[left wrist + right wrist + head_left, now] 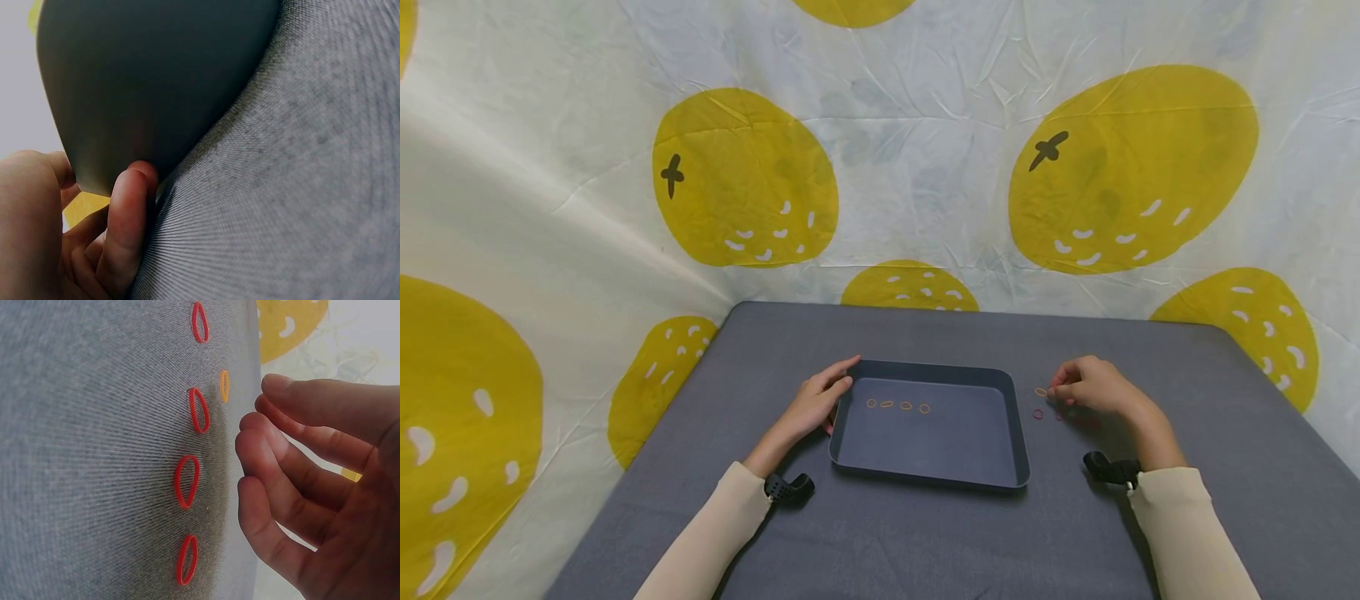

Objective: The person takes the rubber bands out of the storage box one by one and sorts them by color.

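My left hand (811,404) grips the left side of a dark grey tray (932,450). In the left wrist view the thumb is at the rim and a curled finger (128,212) presses the outer wall. Several orange rubber bands (906,409) lie in a row inside the tray, toward its far left. To the right of the tray, my right hand (1093,385) hovers over the cloth with loosely bent fingers and nothing visible in them. One orange rubber band (222,386) lies just beyond its fingertips. Several red rubber bands (177,481) lie in a row nearby.
A grey cloth covers the table (925,542). Behind it and along the left hangs a white curtain (917,167) with large yellow fruit shapes. Each wrist wears a black camera band, the right one (1108,471) close above the cloth.
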The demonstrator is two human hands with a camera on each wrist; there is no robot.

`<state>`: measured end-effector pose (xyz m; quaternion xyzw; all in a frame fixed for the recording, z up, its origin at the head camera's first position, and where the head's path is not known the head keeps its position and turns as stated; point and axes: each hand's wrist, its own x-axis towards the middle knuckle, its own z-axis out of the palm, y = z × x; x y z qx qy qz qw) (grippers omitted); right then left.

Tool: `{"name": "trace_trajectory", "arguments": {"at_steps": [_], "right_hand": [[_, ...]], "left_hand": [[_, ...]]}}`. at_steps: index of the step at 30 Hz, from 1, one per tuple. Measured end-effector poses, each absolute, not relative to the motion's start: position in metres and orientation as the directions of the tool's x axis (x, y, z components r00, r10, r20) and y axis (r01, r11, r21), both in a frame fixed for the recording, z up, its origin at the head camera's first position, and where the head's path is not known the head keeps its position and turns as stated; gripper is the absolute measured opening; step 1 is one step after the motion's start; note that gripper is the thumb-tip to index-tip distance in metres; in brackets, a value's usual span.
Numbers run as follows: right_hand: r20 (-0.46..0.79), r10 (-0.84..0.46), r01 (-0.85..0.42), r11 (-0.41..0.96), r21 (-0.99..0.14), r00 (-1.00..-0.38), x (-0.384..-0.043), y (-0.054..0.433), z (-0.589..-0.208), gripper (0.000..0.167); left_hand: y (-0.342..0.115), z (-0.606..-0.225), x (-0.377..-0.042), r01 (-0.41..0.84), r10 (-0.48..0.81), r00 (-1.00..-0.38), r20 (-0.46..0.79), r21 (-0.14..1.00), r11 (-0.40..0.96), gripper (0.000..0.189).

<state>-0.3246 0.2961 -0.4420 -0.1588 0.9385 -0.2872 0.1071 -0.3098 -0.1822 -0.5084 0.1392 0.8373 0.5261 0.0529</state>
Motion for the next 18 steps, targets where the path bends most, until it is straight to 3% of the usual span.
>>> {"name": "trace_trajectory", "arguments": {"at_steps": [15,18], "right_hand": [[-0.116,-0.329,-0.210,0.797,-0.566,-0.937,-0.317,0.308,-0.442,0.017],[-0.119,-0.148,-0.056,0.826,-0.560,-0.982,-0.253,0.357,-0.440,0.017]], "left_hand": [[-0.171,-0.510,-0.316,0.191,0.317,-0.946,0.060,0.896,0.401,0.049],[-0.114,-0.511,-0.341,0.261,0.488,-0.870,0.063,0.900,0.350,0.049]]}}
